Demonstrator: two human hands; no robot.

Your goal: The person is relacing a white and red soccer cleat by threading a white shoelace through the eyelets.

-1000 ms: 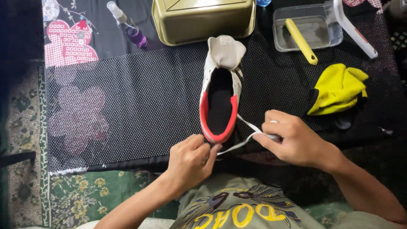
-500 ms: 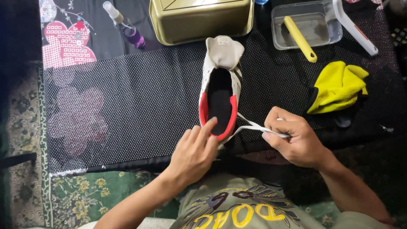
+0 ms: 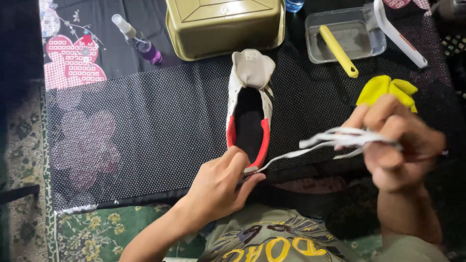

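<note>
A white shoe (image 3: 250, 104) with a red collar lies on the black dotted mat (image 3: 145, 131), heel toward the person and tongue flipped out at 12 o'clock. The left hand (image 3: 218, 187) sits at the shoe's 6 o'clock, fingers curled loosely round the heel, thumb and forefinger pressed against the red rim where the white lace (image 3: 310, 145) leaves it. That lace runs taut toward 3 o'clock into the right hand (image 3: 400, 140), raised above the mat and somewhat blurred; its fingers are closed into a pinch on the lace, with loose ends showing just left of the knuckles. Behind the right hand, at its 12 o'clock, a yellow cloth (image 3: 388, 87) lies on the mat, partly hidden by the fingers. At the shoe's 12 o'clock stands an upturned olive-gold tub (image 3: 225, 24), nearly touching the tongue. At 1 o'clock a clear plastic tray (image 3: 364, 39) holds a yellow-handled tool (image 3: 339, 50), and a white handle (image 3: 398, 34) leans across the tray's right rim. At 10 o'clock a small spray bottle (image 3: 138, 39) with purple liquid lies on the flowered dark cloth (image 3: 73, 63)
</note>
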